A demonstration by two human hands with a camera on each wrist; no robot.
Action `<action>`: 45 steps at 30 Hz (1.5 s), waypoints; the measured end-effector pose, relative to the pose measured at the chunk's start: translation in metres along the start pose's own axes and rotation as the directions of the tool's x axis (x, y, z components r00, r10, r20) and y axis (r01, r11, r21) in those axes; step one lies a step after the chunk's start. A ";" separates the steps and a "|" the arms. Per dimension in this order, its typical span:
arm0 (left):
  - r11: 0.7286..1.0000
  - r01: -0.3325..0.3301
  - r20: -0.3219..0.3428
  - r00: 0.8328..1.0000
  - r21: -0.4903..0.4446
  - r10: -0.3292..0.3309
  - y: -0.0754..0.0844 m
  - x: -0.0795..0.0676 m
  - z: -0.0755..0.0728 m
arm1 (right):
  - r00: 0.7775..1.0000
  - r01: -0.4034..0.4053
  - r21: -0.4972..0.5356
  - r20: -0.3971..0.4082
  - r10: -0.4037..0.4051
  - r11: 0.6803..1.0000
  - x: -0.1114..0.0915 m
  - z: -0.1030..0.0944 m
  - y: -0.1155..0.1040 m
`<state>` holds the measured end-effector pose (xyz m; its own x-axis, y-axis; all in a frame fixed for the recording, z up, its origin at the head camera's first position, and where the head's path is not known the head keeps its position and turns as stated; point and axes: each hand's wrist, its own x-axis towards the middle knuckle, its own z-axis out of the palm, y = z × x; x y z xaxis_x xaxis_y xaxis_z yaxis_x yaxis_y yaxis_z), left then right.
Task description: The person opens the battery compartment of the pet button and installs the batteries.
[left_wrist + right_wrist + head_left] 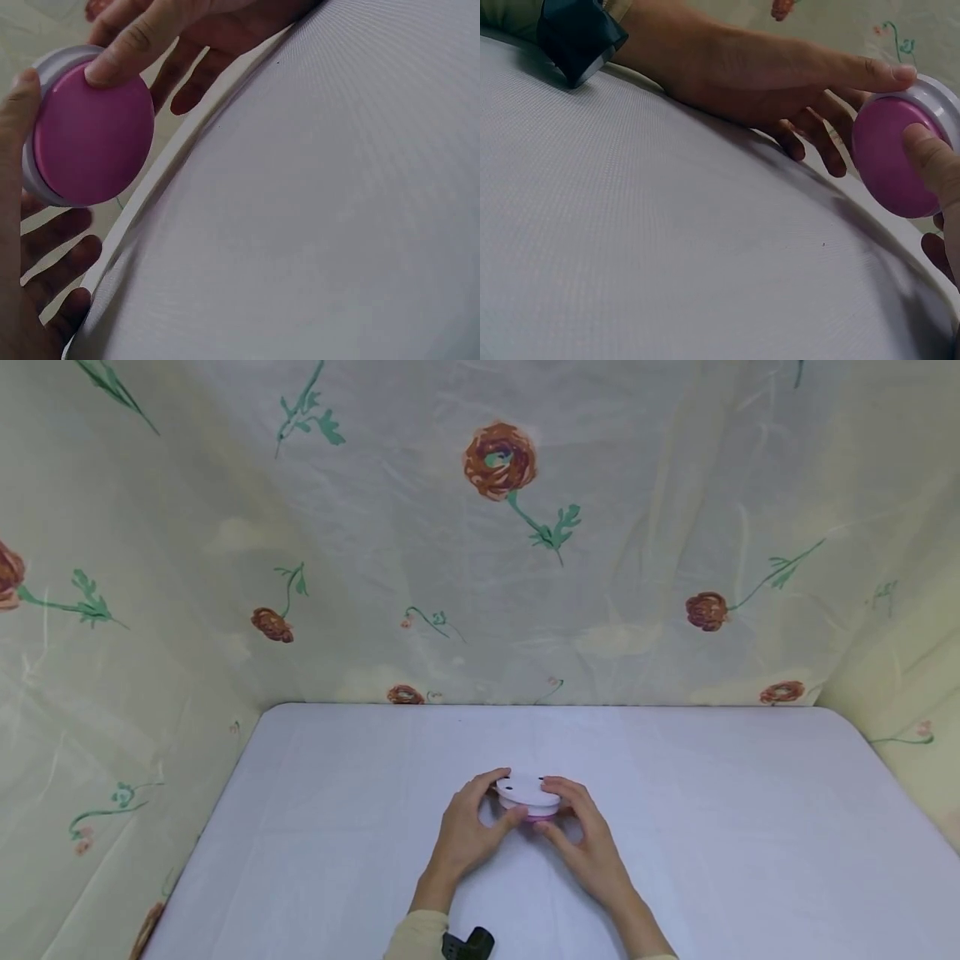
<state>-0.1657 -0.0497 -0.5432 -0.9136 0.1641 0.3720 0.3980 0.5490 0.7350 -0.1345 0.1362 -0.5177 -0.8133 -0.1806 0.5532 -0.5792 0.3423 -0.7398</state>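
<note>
A round, shallow case [527,792] has a white top with small dark marks and a pink base. Both hands hold it between them, raised over the table. On one side my left hand [467,837] grips it, thumb at the near edge and a fingertip at the top rim. My right hand [594,847] pinches it from the other side, its thumb low at the front. The left wrist view shows the smooth pink underside [94,139] with the right thumb pressed on it. In the right wrist view, the left thumb [889,75] lies along the white rim.
A white cloth covers the table [322,827], which has rounded far corners. Flower-printed curtain [615,460] hangs behind it and at both sides. A dark wrist-worn device [468,945] sits by the left sleeve [417,937].
</note>
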 end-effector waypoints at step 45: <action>0.966 0.005 -0.044 0.999 -0.258 -0.017 -0.002 0.002 0.002 | 0.994 -0.108 0.077 0.002 0.109 0.991 -0.007 0.002 0.025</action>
<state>-0.1679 -0.0489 -0.5447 -0.9158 0.1182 0.3838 0.4010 0.3196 0.8585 -0.1430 0.1445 -0.5409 -0.8714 -0.1444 0.4688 -0.4902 0.2877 -0.8228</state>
